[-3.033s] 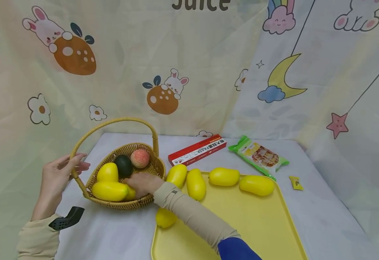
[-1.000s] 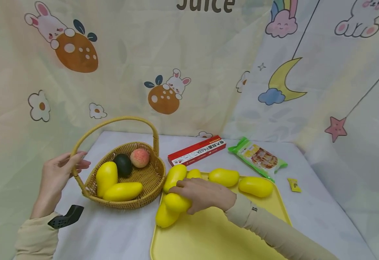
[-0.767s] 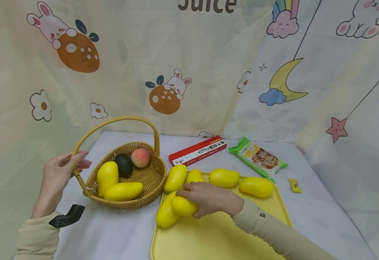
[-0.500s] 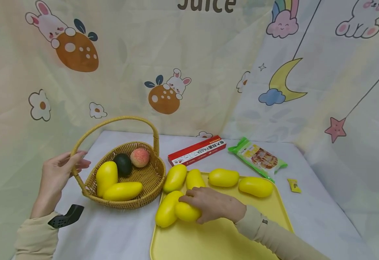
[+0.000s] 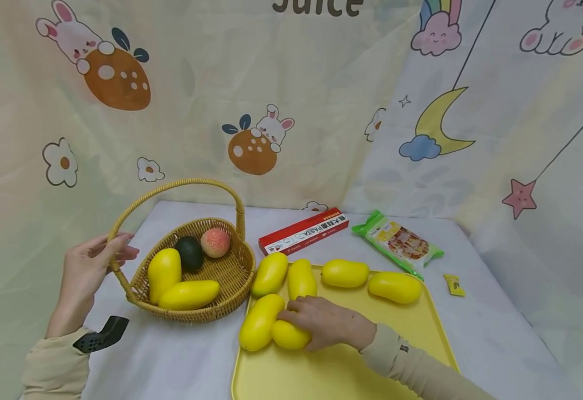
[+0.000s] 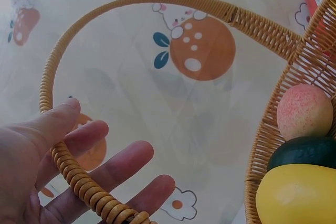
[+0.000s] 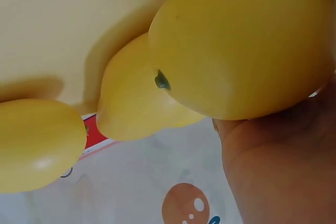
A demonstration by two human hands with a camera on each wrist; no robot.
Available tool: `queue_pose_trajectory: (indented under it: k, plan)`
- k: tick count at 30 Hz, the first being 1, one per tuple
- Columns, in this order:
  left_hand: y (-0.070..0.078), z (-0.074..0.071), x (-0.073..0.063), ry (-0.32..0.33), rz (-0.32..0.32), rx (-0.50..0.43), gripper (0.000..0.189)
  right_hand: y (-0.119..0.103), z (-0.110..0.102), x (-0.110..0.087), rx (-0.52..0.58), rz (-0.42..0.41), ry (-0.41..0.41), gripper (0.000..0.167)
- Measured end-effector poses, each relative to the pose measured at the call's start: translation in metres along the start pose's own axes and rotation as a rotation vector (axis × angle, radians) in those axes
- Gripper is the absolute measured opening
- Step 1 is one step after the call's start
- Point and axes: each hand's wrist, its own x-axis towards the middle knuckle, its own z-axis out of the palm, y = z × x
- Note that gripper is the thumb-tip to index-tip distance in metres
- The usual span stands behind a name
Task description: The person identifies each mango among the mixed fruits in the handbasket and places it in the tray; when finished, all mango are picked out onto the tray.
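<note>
My left hand (image 5: 83, 272) holds the handle (image 5: 176, 186) of a wicker basket (image 5: 241, 278) between thumb and fingers. In the left wrist view the thumb (image 6: 60, 121) lies across the cane, the fingers behind it. Inside the basket are two yellow mangoes (image 5: 189, 295), a dark green avocado (image 5: 189, 254) and a peach (image 5: 215, 243). Over the yellow tray (image 5: 351, 372), my right hand (image 5: 328, 322) grips a mango (image 5: 290, 335) beside another mango (image 5: 261, 322) at the left edge. The right wrist view shows the gripped mango (image 7: 247, 45) close up, against the palm.
Several more mangoes (image 5: 344, 273) line the tray's far side. Behind it lie a red-and-white pasta box (image 5: 303, 230) and a green food packet (image 5: 398, 241). A small yellow sachet (image 5: 454, 285) lies to the right. A printed cloth backdrop (image 5: 321, 139) rises behind the table.
My right hand has left the basket with a mango, carried it right onto the tray, and lowered it beside the left mango. My left hand stays on the handle.
</note>
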Motion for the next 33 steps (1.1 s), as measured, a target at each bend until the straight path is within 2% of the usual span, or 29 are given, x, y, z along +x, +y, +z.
queue_pose_trajectory:
  k: [13,19,26,33]
  plan:
    - [0.001,0.0,-0.001,0.011,0.001,0.009,0.029,-0.001,0.014,0.004,-0.069,-0.016,0.017,0.064]
    - [0.001,0.001,-0.001,0.006,-0.009,0.002,0.032,-0.004,0.016,0.009,-0.113,-0.019,-0.006,0.063]
    - [0.0,0.0,-0.001,0.003,-0.003,0.009,0.029,-0.003,0.012,0.008,-0.09,-0.015,-0.024,0.066]
    - [0.001,0.0,-0.001,-0.003,-0.001,-0.002,0.027,0.0,-0.003,0.01,-0.042,0.019,-0.087,0.07]
